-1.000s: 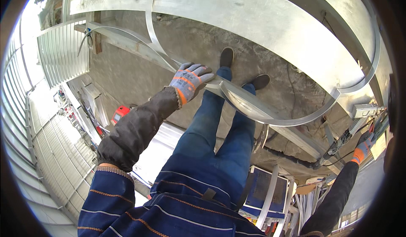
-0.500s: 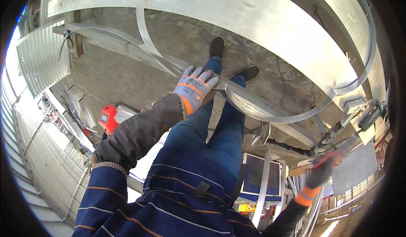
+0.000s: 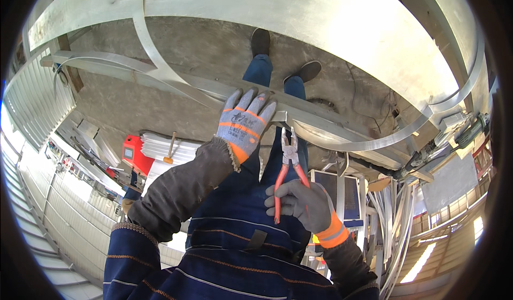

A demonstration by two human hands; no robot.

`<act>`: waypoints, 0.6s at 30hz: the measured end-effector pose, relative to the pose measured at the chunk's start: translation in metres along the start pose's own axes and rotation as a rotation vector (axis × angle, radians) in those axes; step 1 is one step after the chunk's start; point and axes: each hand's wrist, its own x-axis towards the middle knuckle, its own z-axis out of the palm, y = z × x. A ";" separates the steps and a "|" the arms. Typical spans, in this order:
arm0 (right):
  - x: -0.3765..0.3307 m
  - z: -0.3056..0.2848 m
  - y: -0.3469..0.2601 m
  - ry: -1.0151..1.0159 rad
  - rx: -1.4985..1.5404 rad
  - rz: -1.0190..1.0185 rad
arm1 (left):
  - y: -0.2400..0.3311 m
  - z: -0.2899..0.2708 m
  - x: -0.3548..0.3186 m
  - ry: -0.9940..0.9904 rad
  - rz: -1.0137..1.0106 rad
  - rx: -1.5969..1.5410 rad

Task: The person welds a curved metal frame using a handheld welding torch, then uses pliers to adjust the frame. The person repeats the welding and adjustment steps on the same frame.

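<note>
My left hand (image 3: 246, 122), in a grey glove with orange bands, presses over a thin metal strip (image 3: 195, 94) along a long metal beam (image 3: 331, 121). Its fingers curl over the strip's far side; the thumb is hidden. Just right of it, a small bent end (image 3: 279, 117) of metal sticks out, from which a curved band (image 3: 368, 146) sweeps right. My right hand (image 3: 305, 204), gloved alike, is closed round the red handles of pliers (image 3: 289, 158). The jaws point away from me, spread apart, close below the bent end; whether they touch it I cannot tell.
A broad pale metal sheet (image 3: 299, 11) arches across the far side. On the left stand a red machine (image 3: 137, 154) and a hammer (image 3: 171, 149) on light ribbed pieces. Long metal strips (image 3: 398, 220) lean at lower right, near a grey panel (image 3: 451, 185).
My right hand has swung in from the far right with the pliers, up to the bent end. My left hand stays on the strip; the view has shifted slightly.
</note>
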 end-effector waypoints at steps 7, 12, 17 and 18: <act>0.010 0.006 -0.031 0.076 -0.016 0.093 | 0.003 -0.013 0.006 -0.065 -0.010 -0.032; 0.008 0.010 -0.048 0.177 -0.049 0.135 | 0.002 -0.019 0.011 -0.154 -0.015 -0.033; 0.009 0.012 -0.055 0.133 -0.083 0.135 | 0.002 -0.021 0.012 -0.200 -0.017 -0.030; 0.009 0.013 -0.056 0.155 -0.092 0.159 | 0.002 -0.021 0.012 -0.202 -0.018 -0.035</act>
